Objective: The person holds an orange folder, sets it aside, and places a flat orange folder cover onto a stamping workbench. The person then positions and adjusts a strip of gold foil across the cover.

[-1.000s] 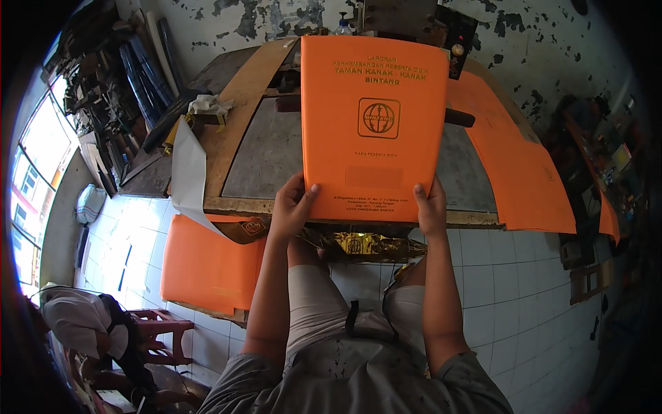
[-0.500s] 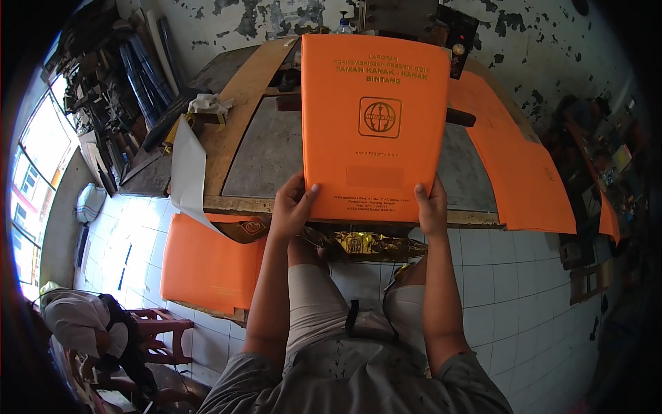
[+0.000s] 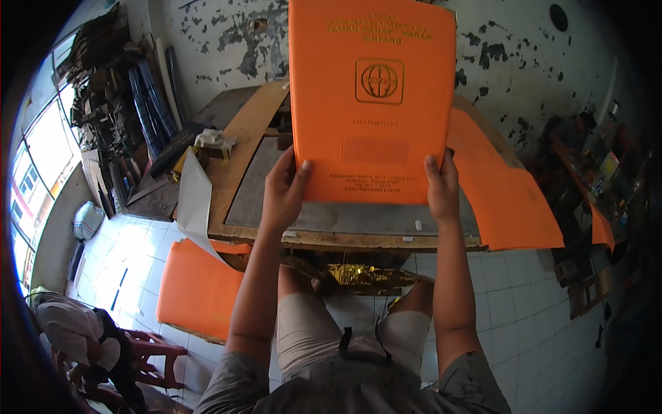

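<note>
An orange folder cover (image 3: 376,141) with gold lettering and a globe emblem is held upright in front of me, its printed face toward the camera. My left hand (image 3: 284,183) grips its lower left edge, thumb on the front and fingers behind. At the lower right edge my right hand (image 3: 443,181) pinches it the same way. Behind and below the cover lies the grey board top of the worktable (image 3: 331,219). The upper edge of the cover reaches the top of the view.
Orange sheets (image 3: 507,193) hang over the table's right side. A stack of orange covers (image 3: 196,286) sits low on the left. Gold foil (image 3: 358,274) lies below the table's front edge. At lower left a person (image 3: 79,331) is near a red stool (image 3: 155,352).
Both hands have raised the orange cover, bringing it closer to the camera. The view has tilted up slightly, showing more wall.
</note>
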A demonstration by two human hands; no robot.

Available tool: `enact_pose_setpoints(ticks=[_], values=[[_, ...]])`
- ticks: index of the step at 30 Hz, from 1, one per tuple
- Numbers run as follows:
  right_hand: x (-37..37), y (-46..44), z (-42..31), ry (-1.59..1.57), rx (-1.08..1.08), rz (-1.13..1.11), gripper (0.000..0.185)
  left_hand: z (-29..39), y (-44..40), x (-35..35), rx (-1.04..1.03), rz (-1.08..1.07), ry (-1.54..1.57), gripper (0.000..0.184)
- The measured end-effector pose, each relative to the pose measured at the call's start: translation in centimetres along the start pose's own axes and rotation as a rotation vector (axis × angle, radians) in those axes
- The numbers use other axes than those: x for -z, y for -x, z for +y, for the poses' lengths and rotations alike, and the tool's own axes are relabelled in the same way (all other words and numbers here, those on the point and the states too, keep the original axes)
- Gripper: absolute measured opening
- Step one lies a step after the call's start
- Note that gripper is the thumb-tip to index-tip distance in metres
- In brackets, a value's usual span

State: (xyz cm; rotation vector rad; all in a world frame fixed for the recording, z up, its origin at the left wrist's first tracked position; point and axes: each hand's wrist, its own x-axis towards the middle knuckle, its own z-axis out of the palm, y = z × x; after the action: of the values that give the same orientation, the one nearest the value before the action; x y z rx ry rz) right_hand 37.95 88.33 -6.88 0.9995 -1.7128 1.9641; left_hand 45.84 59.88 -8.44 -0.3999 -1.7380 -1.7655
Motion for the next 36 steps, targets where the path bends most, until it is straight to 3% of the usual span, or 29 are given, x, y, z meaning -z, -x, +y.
enact_pose_setpoints(ticks=[5,11,36], values=[[-0.2,-7.1,-2.8,0.025,0.146,-0.008,0.05,3.1,-6.7,-1.2,-0.142,-0.022,-0.01,0.045],[0.8,-11.4,-3.4,0.021,0.177,-0.034,0.052,4.2,-10.8,-1.9,-0.193,-0.021,-0.041,0.048],[1.4,-10.9,-3.7,0.031,0.198,-0.027,0.049,3.8,-11.1,-2.4,-0.204,-0.028,-0.036,0.05]])
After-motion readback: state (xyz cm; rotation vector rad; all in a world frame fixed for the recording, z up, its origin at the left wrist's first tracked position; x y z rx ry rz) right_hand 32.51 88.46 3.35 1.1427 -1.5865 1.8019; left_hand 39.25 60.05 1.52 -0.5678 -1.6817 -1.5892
